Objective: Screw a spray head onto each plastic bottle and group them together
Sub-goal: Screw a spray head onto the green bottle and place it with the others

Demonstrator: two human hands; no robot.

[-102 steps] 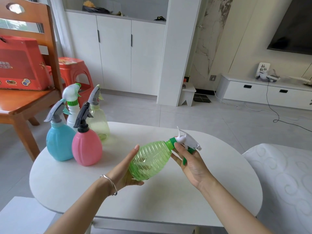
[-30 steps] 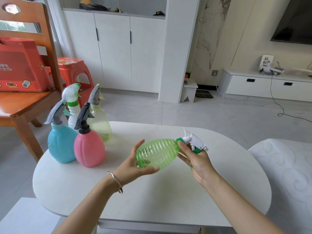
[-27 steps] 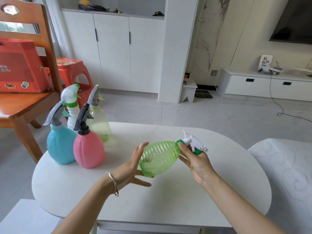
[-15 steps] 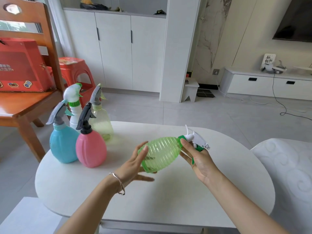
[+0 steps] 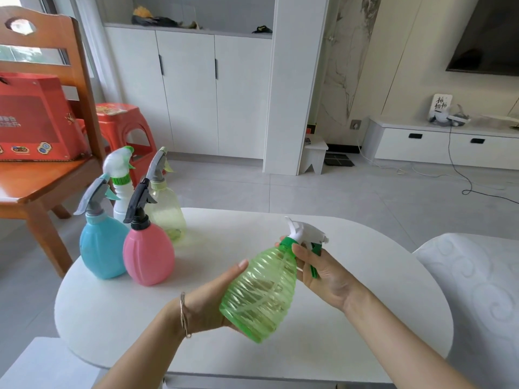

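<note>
**Last bottle in hand over the white table**

A round white table (image 5: pixel 365 290) fills the foreground of a pale tiled living room. Above it, the left hand (image 5: pixel 213 301) cups the base of the green ribbed bottle (image 5: pixel 261 293), fingers wrapped around it, while the right hand (image 5: pixel 323 273) pinches the green collar of the white spray head (image 5: pixel 304 234) at the neck. The bottle is tilted, translucent, apparently empty, with its dip tube visible inside. Four bottles already wear heads and stand clustered at the table's far left: blue bottle (image 5: pixel 102 251), pink bottle (image 5: pixel 148 254), white bottle (image 5: pixel 122 197), pale yellow bottle (image 5: pixel 167 211). By my judgement only final tightening and placement beside them remain.
</note>
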